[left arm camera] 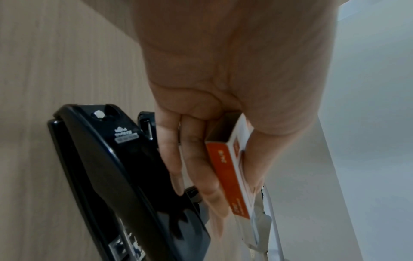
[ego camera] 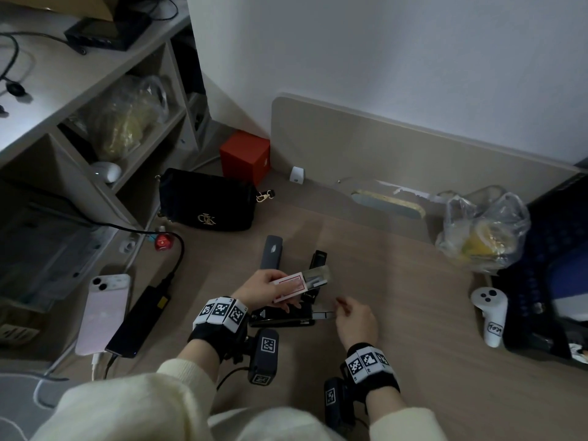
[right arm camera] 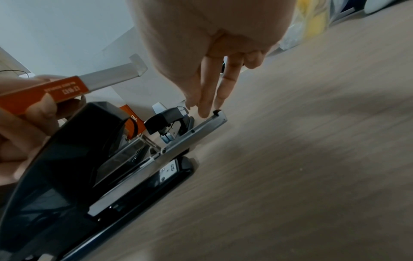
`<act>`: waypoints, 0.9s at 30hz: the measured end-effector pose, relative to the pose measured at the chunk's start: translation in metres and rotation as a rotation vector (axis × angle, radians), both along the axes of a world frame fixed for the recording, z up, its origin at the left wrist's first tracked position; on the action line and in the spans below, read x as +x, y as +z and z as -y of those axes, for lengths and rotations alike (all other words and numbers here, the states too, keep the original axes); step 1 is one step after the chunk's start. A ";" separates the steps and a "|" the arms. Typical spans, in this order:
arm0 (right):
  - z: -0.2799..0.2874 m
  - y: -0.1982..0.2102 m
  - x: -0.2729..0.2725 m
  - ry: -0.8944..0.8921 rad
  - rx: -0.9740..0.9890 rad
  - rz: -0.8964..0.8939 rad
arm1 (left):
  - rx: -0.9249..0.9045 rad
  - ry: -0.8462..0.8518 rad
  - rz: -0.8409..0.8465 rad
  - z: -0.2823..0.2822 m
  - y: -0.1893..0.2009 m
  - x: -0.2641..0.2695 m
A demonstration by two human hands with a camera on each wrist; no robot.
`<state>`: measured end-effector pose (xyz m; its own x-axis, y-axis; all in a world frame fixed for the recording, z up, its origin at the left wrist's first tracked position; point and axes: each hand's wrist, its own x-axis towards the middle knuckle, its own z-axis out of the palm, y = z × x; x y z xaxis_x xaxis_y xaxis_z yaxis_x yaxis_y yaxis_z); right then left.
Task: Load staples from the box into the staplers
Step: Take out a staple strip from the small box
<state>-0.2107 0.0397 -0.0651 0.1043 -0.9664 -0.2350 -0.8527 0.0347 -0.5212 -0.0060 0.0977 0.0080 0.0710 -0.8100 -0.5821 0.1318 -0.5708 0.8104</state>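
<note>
We see a dim head view, corners dark | edges bend | wrist views brighter, worktop (right arm camera: 312, 159) streaked with blur | near hands soft

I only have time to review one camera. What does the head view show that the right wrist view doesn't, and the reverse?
Head only: the right hand from above, a pink phone, a black bag.
Right wrist only: fingertips at the end of the black stapler's pulled-out metal staple tray.
Both: the left hand holding the orange staple box.
</note>
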 end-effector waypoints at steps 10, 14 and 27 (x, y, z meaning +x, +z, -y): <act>-0.003 0.006 -0.005 0.018 0.036 -0.097 | -0.046 0.011 -0.029 0.003 0.003 -0.007; -0.004 0.014 -0.005 0.065 0.057 -0.141 | -0.049 -0.003 -0.014 0.002 0.004 -0.007; -0.011 0.028 -0.005 0.099 0.094 -0.112 | -0.088 -0.022 0.009 -0.010 0.013 -0.004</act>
<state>-0.2156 0.0503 -0.0375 0.1662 -0.9259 -0.3391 -0.9071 -0.0087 -0.4208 -0.0095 0.1072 0.0213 0.0578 -0.8596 -0.5076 0.1124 -0.4996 0.8589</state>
